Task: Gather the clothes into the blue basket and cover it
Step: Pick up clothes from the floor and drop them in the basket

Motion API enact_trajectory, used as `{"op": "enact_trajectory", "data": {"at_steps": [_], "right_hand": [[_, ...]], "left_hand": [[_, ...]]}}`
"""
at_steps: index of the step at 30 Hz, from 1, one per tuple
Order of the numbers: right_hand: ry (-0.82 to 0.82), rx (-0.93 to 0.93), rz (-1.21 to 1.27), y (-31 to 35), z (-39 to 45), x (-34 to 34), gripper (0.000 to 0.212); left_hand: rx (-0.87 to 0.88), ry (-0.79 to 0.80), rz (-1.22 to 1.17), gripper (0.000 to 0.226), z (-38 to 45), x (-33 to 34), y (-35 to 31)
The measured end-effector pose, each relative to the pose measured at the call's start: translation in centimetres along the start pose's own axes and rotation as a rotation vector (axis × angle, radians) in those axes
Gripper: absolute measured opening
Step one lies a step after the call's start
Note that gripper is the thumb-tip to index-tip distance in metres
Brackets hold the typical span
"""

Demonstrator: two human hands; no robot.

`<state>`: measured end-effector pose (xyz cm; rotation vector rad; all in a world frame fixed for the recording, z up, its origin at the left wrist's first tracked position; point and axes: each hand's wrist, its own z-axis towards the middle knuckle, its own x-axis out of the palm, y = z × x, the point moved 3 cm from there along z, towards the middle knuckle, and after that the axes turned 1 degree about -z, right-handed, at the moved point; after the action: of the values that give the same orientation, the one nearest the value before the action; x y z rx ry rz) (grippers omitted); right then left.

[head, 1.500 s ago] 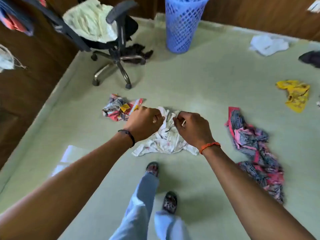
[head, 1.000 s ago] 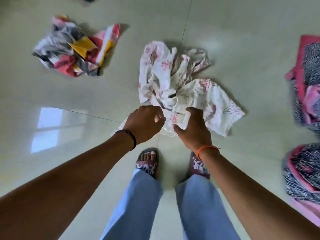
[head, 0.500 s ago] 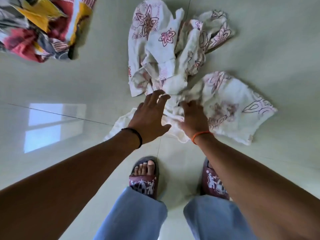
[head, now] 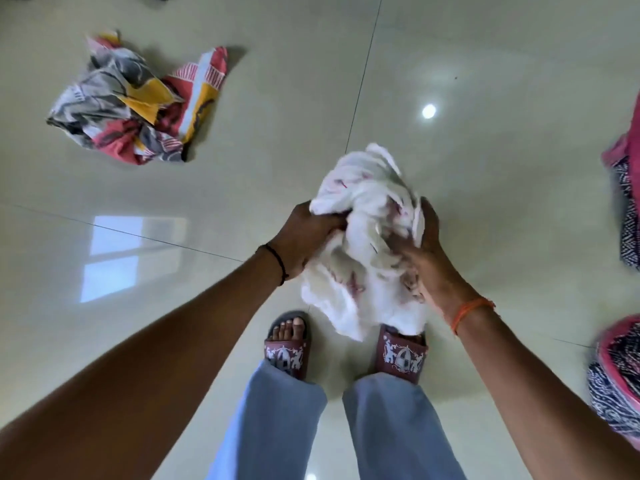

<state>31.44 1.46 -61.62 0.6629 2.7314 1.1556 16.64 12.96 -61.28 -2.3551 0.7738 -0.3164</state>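
Item: white cloth (head: 363, 251), printed with small red-pink marks, bunched into a loose bundle. Location: lifted clear of the floor (head: 485, 168), directly above the person's feet, its lower edge hanging over the right sandal (head: 401, 356).

Left hand (head: 304, 237): fingers closed around the bundle's left side; black band at the wrist.

Right hand (head: 424, 247): clamped on the bundle's right side, fingers pressed into the folds; orange thread at the wrist.

Multicoloured cloth (head: 138, 105): grey, red, yellow and white, crumpled on the floor, well apart from the white cloth, up and to its left.

Pink and dark patterned cloth (head: 620, 382): on the floor to the right of the white cloth, cut off by the frame edge.

Left sandal (head: 285, 351): maroon, white figures, beside the right one.

Blue basket: out of view.
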Motion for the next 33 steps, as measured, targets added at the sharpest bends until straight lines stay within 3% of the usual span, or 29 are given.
{"op": "enact_trajectory", "data": {"at_steps": [1,2,4,6,7,9,11,12,14,17,21,24,27,30,33], "right_hand": [[0.082,0.038,0.031,0.5,-0.7,0.4,0.102],[0.156,0.062,0.048,1.2,-1.4,1.0,0.094],[0.233,0.068,0.086,2.5,-2.8,2.3,0.063],[0.081,0.023,0.041,3.6,-3.5,2.2,0.035],[-0.006,0.011,0.028,3.4,-3.5,1.8,0.026],[-0.127,0.035,0.061,3.6,-3.7,1.1,0.035],[-0.158,0.098,0.165,4.0,-3.9,1.0,0.054],[-0.124,0.119,0.203,4.5,-4.1,1.3,0.057],[-0.07,0.125,0.167,4.7,-4.3,2.0,0.054],[-0.061,-0.087,-0.13,6.8,-4.7,2.7,0.036],[-0.02,-0.344,-0.338,9.9,-4.1,4.9,0.069],[-0.001,-0.363,-0.44,11.2,-4.6,6.5,0.107],[0.164,-0.397,-0.632,12.7,-5.6,7.8,0.136],[0.208,-0.506,-0.875,14.1,-6.2,10.6,0.15],[0.109,-0.595,-0.822,15.2,-5.3,13.9,0.132]], "left_hand": [[-0.005,-0.001,-0.075,0.018,-0.7,0.4,-0.9],[0.004,-0.003,-0.056,0.02,-1.5,1.1,-1.9],[-0.084,-0.046,-0.11,0.026,-2.9,2.5,-2.9],[-0.174,-0.104,-0.091,0.038,-4.1,3.5,-4.2],[-0.202,-0.131,0.022,0.058,-4.0,3.7,-3.9],[-0.243,-0.256,0.219,0.098,-5.0,3.4,-4.9],[-0.388,-0.139,-0.047,0.106,-5.9,3.2,-4.8],[-0.465,0.019,-0.276,0.101,-6.6,3.8,-5.0],[-0.46,0.211,-0.551,0.088,-7.5,4.1,-5.2],[-0.406,0.229,-0.706,0.074,-7.7,3.6,-5.1],[-0.314,-0.062,-0.682,0.041,-8.2,2.7,-6.2],[-0.273,-0.347,-0.601,0.063,-8.0,1.2,-6.8],[-0.207,-0.558,-0.422,0.059,-8.1,-1.5,-7.8],[-0.178,-0.594,-0.217,0.062,-8.6,-4.0,-10.1],[-0.19,-0.528,-0.131,0.067,-8.3,-5.5,-11.3]]}}
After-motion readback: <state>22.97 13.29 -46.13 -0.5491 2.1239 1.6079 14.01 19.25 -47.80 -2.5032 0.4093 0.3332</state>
